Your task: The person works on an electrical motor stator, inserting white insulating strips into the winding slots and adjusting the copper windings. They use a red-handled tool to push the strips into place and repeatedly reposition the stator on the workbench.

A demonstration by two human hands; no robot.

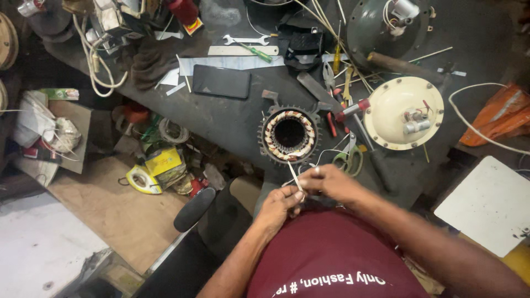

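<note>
My left hand [280, 206] and my right hand [330, 182] meet just below a round motor stator [289, 133] with copper windings, which lies flat on the dark workbench [221, 118]. Both hands pinch a thin white wire or sleeve [295, 177] that runs up toward the stator's lower edge. The fingers of both hands are closed on it. A cream round motor cover [404, 112] rests to the right of the stator.
Green-handled scissors [349, 158], red-handled pliers [348, 110], a dark phone [221, 81], a spanner [245, 40] and a green screwdriver [255, 51] lie on the bench. A grey fan housing [381, 27] sits at the back. A white board [488, 204] is at right. Clutter covers the floor at left.
</note>
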